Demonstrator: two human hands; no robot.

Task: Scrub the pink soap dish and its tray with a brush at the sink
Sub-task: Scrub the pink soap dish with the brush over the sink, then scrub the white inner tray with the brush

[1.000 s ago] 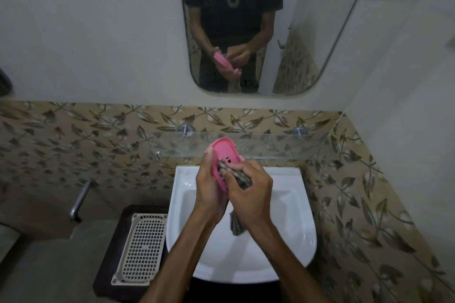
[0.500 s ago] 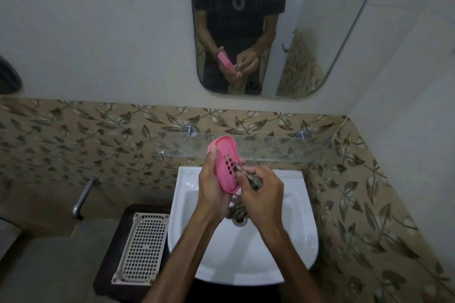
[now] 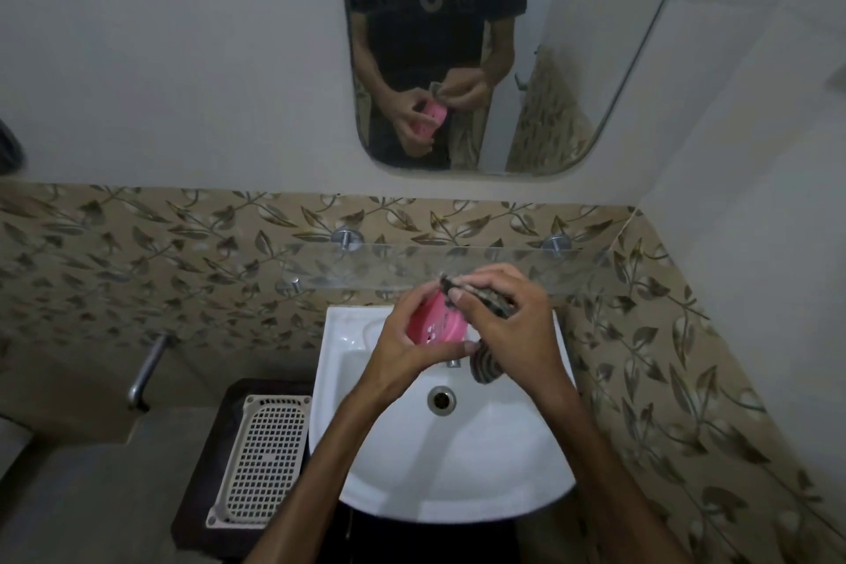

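I see a dark stand (image 3: pixel 201 513) left of the sink, a white perforated tray (image 3: pixel 263 458) (grid-patterned) lying flat on it.

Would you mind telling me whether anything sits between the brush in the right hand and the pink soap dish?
Nothing visible does. The left hand holds the pink soap dish over the sink, and the right hand grips the brush right at the dish's upper edge, with no object between them.

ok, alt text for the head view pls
Over a white sink, the left hand holds a pink soap dish while the right hand grips a brush against it. A white grid tray lies left.
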